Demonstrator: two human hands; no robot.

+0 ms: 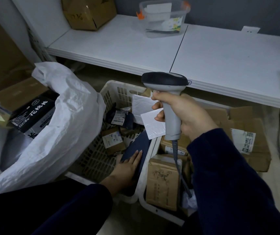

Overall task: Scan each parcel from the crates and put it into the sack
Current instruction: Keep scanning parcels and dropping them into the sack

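My right hand (pixel 183 116) grips the handle of a grey barcode scanner (pixel 165 85), held upright above the crates with its cable hanging down. My left hand (pixel 127 168) reaches into the left white crate (pixel 112 86) and rests with straight fingers on a dark blue flat parcel (pixel 140 143) leaning on the crate's right wall. That crate also holds small brown boxes (pixel 113 139), a dark bag with a label (pixel 118 117) and white padded envelopes (pixel 151 126). The right crate (pixel 142 199) holds brown cardboard parcels (pixel 163 182). The white woven sack (pixel 62 116) stands open at the left.
A black printed box (pixel 32 112) lies beside the sack's mouth. Flattened cardboard with a label (pixel 249 138) lies right of the crates. A white shelf (pixel 203 53) runs behind, carrying a cardboard box (pixel 88 12) and a clear plastic tub (pixel 163 17).
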